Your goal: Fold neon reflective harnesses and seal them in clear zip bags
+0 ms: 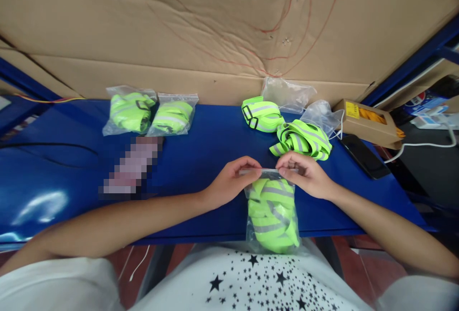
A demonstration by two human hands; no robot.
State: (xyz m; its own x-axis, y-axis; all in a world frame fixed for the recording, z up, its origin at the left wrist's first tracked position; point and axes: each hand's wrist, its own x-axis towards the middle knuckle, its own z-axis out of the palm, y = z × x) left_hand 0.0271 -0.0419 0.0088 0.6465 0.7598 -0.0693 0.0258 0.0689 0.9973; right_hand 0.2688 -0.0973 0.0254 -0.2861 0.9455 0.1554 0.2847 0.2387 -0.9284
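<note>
My left hand (236, 179) and my right hand (303, 172) pinch the top strip of a clear zip bag (270, 172) at the table's front edge. Inside the bag is a bundled neon yellow-green strap (274, 215) with silver reflective stripes. The bag hangs down in front of my shirt. Beyond my right hand lie two loose bundles of the same strap: a folded one (263, 114) with black buckles, and a looser coil (303, 138). Clear plastic bags (289, 94) lie behind them.
Two filled zip bags (131, 112) (174, 116) lie at the back left, above a pixelated item (132, 167). On the right are a black phone (365, 156), a cardboard box (369, 122) and a white cable (419, 145). A cardboard wall (179, 28) backs the blue table (201, 158).
</note>
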